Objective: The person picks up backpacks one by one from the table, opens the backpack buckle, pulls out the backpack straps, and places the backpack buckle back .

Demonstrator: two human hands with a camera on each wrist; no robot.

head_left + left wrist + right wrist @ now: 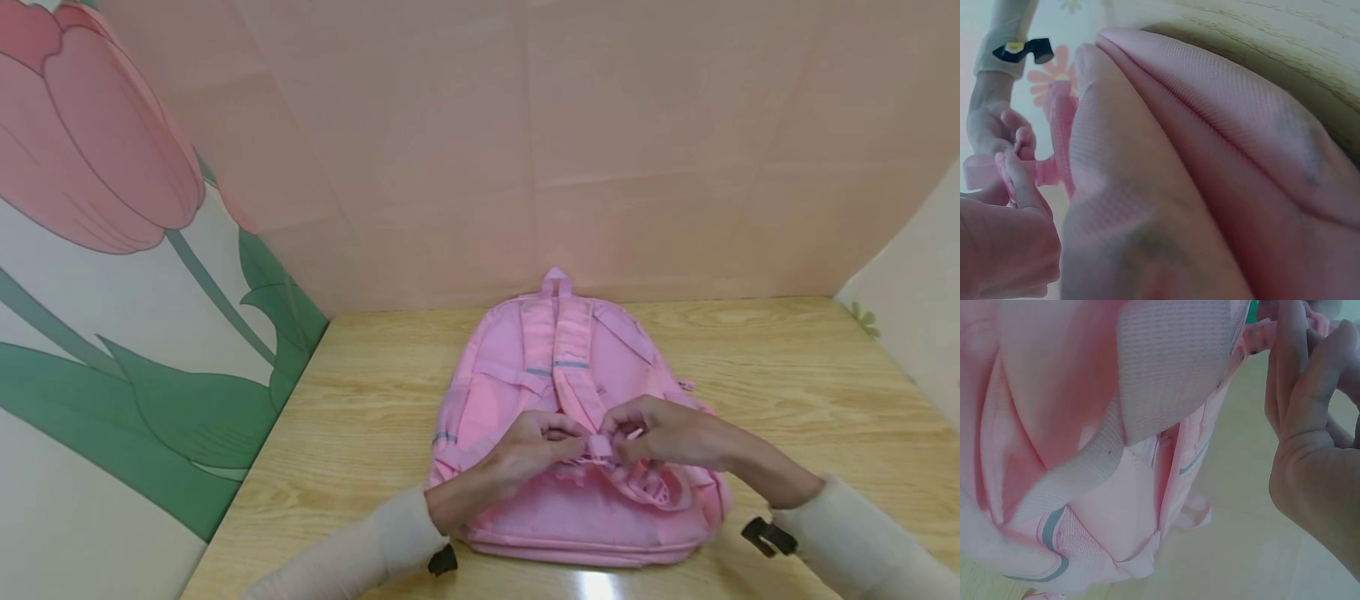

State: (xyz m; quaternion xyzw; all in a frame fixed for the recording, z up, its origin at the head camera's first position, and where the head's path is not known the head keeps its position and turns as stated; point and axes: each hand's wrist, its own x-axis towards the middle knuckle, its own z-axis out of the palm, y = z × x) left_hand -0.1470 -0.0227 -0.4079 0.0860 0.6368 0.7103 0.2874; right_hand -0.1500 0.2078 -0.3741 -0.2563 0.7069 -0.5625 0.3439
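A pink backpack (517, 517) lies on the table with its shoulder straps (573, 337) facing up. Over its lower half, my left hand (528, 450) pinches a pink plastic buckle (599, 447) from the left. Facing it, my right hand (671, 433) pinches the strap at the buckle's right side, thumb and fingers bent. In the left wrist view, both hands meet at the pink strap (1047, 172) beside the bag's mesh fabric (1129, 156). The right wrist view shows my right hand (1310, 431) at the strap, with the buckle mostly hidden by fingers.
The wood-grain table (360, 408) extends to both sides of the bag. Behind it stands a pinkish wall (450, 150), and a tulip-patterned panel (120, 150) is at the left. Loose strap webbing (678, 492) hangs by the right hand.
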